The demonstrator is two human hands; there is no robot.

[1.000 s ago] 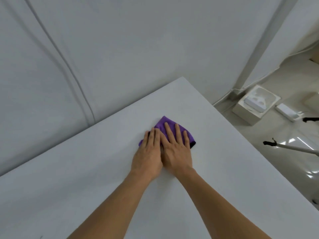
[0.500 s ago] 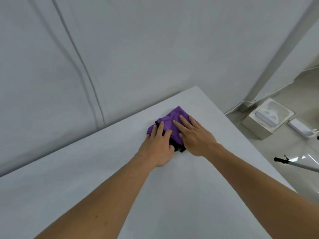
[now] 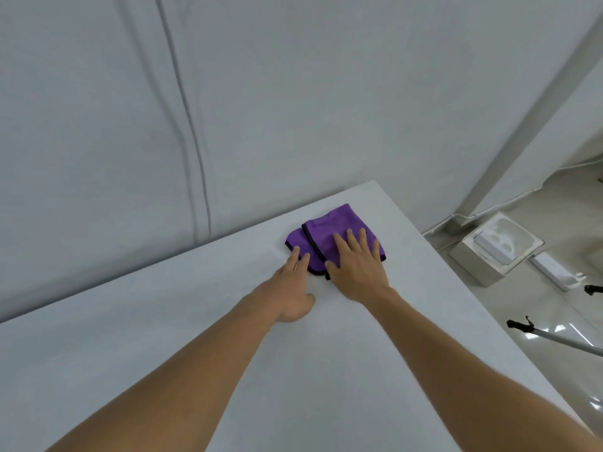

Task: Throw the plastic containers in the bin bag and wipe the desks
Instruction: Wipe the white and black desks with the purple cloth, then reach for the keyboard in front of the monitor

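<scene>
A folded purple cloth (image 3: 329, 231) with a dark hem lies on the white desk (image 3: 326, 370), close to its far right corner. My right hand (image 3: 357, 267) lies flat on the cloth's near right part, fingers straight and spread. My left hand (image 3: 290, 288) rests on the desk just left of it, its fingertips touching the cloth's near left edge. No plastic container or bin bag is in view.
A white wall (image 3: 261, 93) runs along the desk's far edge. Past the desk's right edge, on the floor, stand a white box (image 3: 489, 256), a white power strip (image 3: 554, 270) and a black-tipped pole (image 3: 554, 337).
Both hands pushed the cloth away toward the far right corner of the desk. The left hand has slid back off the cloth, so that only its fingertips touch it.
</scene>
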